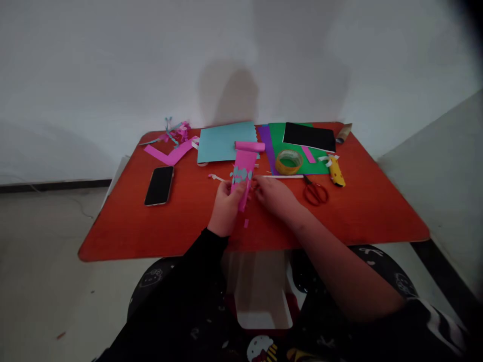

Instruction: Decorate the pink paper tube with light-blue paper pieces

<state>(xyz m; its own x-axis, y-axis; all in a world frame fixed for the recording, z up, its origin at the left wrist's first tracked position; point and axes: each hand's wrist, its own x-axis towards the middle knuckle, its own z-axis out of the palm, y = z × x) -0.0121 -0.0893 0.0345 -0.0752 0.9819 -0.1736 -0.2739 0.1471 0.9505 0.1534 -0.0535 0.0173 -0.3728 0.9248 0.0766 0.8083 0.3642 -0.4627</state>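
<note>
My left hand (226,201) is closed on a pink paper strip (246,160), with the thumb on top. Light blue paper pieces (240,174) lie across the strip's middle, and its far end curls into a roll. Just right of the strip, my right hand (273,193) is low over the table with its fingers bent together; whatever they may hold is hidden or too small to name. A thin white stick (283,176) lies beyond the right hand. Scissors with red handles (316,193) rest to its right.
On the red table (151,236) lie a phone (159,186), pink paper offcuts (173,156), a light blue sheet (222,143), a green sheet (277,136), a black sheet (309,137), a tape roll (279,165) and a yellow cutter-like object (336,172). A wall stands behind.
</note>
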